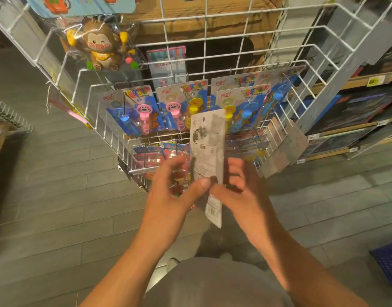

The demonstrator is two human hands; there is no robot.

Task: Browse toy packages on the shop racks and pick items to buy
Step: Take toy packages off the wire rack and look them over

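I hold a toy package [209,149] upright in front of the white wire rack [212,69], its grey printed back with a barcode turned toward me. My left hand [175,191] pinches its lower left edge with thumb on the card. My right hand [239,187] grips the lower right edge. Behind the card hang several blister packs of bubble wands [137,107] in blue, pink and yellow. A lower row of red and blue packages [150,154] sits partly hidden by my hands.
A brown monkey toy in clear wrap [99,47] hangs at the rack's upper left. Grey card backs [285,147] hang on the rack's right side. Wooden shelves with dark boxes [354,111] run along the right. A blue basket [387,262] stands on the tiled floor at lower right.
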